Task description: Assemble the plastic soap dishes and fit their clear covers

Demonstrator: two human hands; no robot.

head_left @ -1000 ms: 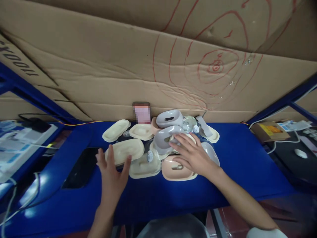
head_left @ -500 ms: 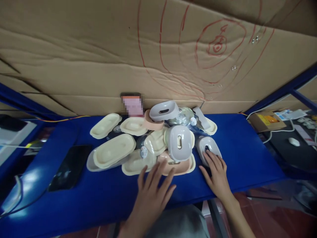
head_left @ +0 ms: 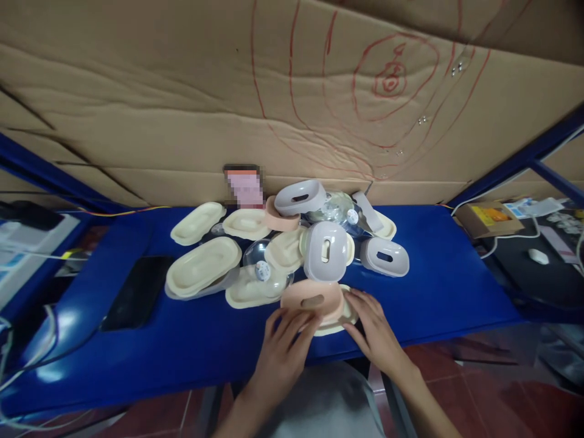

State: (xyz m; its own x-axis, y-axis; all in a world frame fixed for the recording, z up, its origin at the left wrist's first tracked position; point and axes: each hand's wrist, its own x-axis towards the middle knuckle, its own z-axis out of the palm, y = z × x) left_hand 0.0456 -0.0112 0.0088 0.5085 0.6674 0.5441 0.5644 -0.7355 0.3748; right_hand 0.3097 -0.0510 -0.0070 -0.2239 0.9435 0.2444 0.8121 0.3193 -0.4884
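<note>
My left hand point(head_left: 285, 347) has its fingers bent over the near edge of a peach oval plastic cover point(head_left: 296, 296) with a slot in it. Under that cover lies a cream oval tray point(head_left: 349, 311), its right end gripped by the fingers and thumb of my right hand point(head_left: 376, 334). Just behind stands a light grey slotted cover point(head_left: 325, 267) atop other pieces. Another grey slotted cover point(head_left: 396, 260) lies to the right. On the left are more cream trays point(head_left: 205, 267), one with a clear, stickered plastic piece point(head_left: 262, 271) on it.
The pile rests on a blue table point(head_left: 438, 292) against a cardboard wall point(head_left: 182, 121) with red drawn lines. A black phone-like slab point(head_left: 139, 292) lies at left. A blurred-out device point(head_left: 245, 187) leans at the back. A small carton point(head_left: 488, 219) stands far right.
The peach cover and its cream tray have come nearer me, away from the pile. My right hand has left the right-hand grey cover, which now lies turned, and moved left to the tray.
</note>
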